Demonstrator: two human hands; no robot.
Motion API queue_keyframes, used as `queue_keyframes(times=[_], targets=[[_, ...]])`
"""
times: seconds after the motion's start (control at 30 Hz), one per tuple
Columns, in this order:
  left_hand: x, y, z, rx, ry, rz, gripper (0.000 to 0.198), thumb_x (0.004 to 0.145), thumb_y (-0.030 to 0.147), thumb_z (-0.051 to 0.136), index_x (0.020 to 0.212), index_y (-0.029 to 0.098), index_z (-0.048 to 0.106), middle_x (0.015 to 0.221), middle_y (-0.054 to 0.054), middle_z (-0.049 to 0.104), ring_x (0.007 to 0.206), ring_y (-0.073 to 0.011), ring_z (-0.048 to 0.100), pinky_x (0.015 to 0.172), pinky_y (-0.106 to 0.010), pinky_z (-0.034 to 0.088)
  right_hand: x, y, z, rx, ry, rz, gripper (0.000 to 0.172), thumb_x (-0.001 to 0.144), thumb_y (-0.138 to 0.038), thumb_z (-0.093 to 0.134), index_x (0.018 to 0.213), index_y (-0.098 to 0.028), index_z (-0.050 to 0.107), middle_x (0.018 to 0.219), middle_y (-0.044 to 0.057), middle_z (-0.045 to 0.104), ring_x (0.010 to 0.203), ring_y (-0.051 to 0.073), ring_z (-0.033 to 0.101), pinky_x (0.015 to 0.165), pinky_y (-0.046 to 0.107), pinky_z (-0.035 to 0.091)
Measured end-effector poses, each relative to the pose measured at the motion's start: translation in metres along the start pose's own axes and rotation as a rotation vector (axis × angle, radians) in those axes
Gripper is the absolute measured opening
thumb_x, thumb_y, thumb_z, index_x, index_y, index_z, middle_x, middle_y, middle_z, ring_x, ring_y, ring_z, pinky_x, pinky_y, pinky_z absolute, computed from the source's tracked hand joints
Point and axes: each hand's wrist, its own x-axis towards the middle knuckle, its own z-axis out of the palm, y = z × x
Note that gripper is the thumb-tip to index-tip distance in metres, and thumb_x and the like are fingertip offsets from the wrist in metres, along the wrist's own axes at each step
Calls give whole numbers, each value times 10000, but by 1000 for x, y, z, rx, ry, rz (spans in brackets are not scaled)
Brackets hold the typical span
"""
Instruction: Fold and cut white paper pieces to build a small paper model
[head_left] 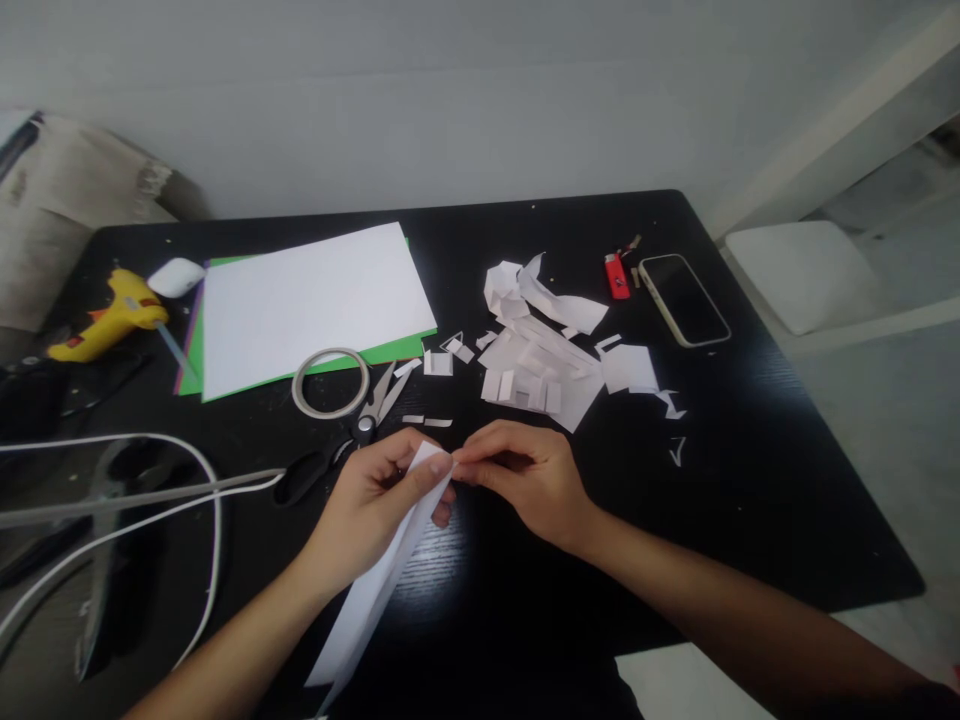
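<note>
A long folded strip of white paper [382, 580] slants down toward the front edge of the black table. My left hand [375, 495] grips it near its upper end, thumb on top and fingers beneath. At that same end, my right hand [529, 475] pinches the strip's edge or corner between thumb and fingers; the exact contact is too small to make out. Just beyond my left hand lie scissors [365, 424] with black handles and spread blades. A roll of tape [331, 383] rests against them. Folded white paper pieces and scraps [540, 365] lie beyond my right hand.
White sheets [315, 310] lie over green paper on the left, beside a yellow glue gun [112, 315] and a white case [176, 277]. White cables [217, 520] loop at left. A red lighter [616, 275] and a phone [684, 300] lie at right. A wall stands behind.
</note>
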Motion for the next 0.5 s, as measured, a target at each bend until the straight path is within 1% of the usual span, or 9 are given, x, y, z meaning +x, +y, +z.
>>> queue_keyframes(times=[0.13,0.27,0.5], targets=[[1,3,1,24,7,30,265,988,386,700,835,170,711,685,-12,714,634,-144,669,664,-260,537,0,0,0,-3,-1,-13,93,820,-201,888,865,-275,853,869,10,800,807,170,759,758,293,627],[3,4,0,53,8,63,249,986,356,705,821,172,725,688,-11,716,671,-142,668,695,-250,523,0,0,0,7,-9,-23,118,823,-172,883,872,-276,855,875,6,800,809,160,758,758,276,619],[6,5,-3,71,35,34,210,936,339,762,797,183,750,696,3,718,671,-129,643,656,-224,483,-1,0,-1,-23,-12,-25,79,826,-198,885,862,-261,854,862,16,799,794,171,748,758,302,619]])
